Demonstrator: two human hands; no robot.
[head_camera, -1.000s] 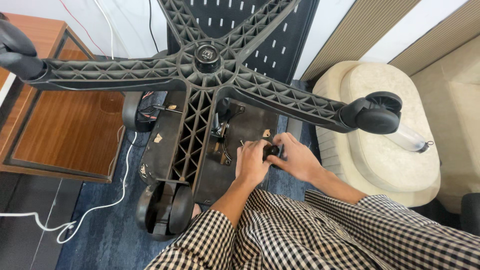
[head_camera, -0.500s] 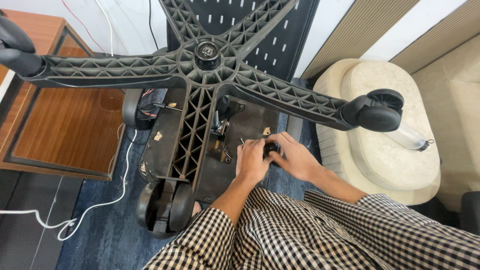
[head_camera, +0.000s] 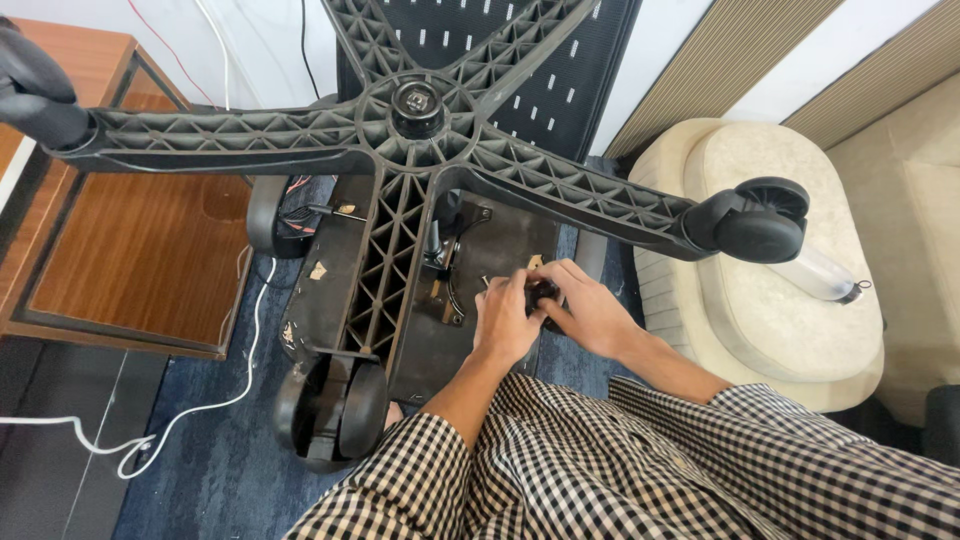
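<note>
Dark blue carpet (head_camera: 230, 460), wooden side table (head_camera: 130, 260) on the left, cream upholstered ottoman (head_camera: 800, 330) on the right, white wall (head_camera: 250, 40) behind, white cable (head_camera: 180, 420) across floor.

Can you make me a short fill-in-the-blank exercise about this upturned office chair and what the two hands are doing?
1. Both hands meet on a small ____ part on the underside of the seat.
2. The chair base ends each spoke in a black ____.
3. The left hand and right hand come from sleeves with a black-and-white ____ pattern.
4. A ____ cable trails over the dark blue carpet.

Missing words: black; caster wheel; checked; white
</note>
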